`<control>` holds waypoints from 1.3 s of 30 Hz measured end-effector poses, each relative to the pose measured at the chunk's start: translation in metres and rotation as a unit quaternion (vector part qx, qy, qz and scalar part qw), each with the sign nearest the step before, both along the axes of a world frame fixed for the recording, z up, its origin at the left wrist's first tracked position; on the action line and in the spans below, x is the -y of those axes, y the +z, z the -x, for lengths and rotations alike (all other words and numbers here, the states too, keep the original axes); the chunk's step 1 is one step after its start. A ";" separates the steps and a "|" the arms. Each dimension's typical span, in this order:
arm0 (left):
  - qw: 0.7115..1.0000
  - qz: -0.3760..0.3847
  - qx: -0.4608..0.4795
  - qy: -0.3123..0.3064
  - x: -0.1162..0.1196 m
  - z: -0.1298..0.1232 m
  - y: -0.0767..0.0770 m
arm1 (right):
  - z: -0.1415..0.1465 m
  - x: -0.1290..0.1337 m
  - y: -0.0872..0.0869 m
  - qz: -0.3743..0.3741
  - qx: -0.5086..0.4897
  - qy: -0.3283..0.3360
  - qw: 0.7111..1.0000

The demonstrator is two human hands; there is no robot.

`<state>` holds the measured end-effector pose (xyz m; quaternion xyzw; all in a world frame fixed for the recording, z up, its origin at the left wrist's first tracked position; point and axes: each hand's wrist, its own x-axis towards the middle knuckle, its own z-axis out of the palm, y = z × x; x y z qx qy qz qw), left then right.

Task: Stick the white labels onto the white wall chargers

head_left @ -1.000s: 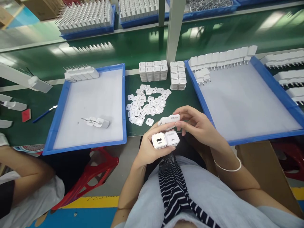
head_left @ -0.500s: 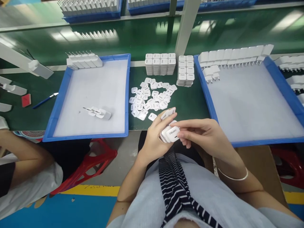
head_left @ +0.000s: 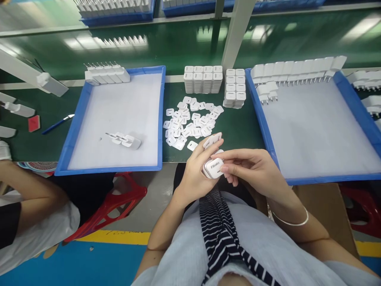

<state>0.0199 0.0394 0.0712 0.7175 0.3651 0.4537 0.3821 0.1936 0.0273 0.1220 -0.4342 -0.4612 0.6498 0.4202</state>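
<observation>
My left hand [head_left: 195, 171] is wrapped round a small stack of white square plates, and more thin plates [head_left: 212, 140] are pinched between its fingers. The top plate [head_left: 213, 168] carries dark lettering, "Fibaks", and lies squarely over the stack. My right hand [head_left: 250, 167] pinches the right edge of that plate between thumb and forefinger. Just beyond my hands, a loose pile of similar white plates [head_left: 190, 123] is spread on the green table [head_left: 238, 127]. Behind it stand two neat blocks of stacked plates [head_left: 203, 79] [head_left: 235, 88].
The left blue-rimmed tray [head_left: 160, 119] holds white plug adapters [head_left: 127, 141]. In the right tray [head_left: 257, 115], adapters [head_left: 297, 71] line the back. A blue-handled tool [head_left: 58, 124] and a red block [head_left: 34, 123] are further left. Another person's arm [head_left: 32, 182] is at the left edge.
The lettered plate has moved slightly left and now sits flatter over the stack in my left hand. My right fingers have moved with it. The whole view has shifted slightly.
</observation>
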 end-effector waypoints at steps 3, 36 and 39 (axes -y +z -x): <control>1.000 -0.001 -0.002 -0.004 0.000 0.000 0.002 | -0.001 -0.002 0.000 0.009 -0.007 0.005 1.000; 0.996 -0.075 -0.050 -0.013 -0.002 0.000 -0.002 | -0.003 -0.001 -0.001 0.029 0.045 0.012 0.998; 0.994 -0.091 -0.054 -0.018 -0.002 0.000 -0.003 | -0.004 -0.002 0.001 0.056 0.044 0.022 0.997</control>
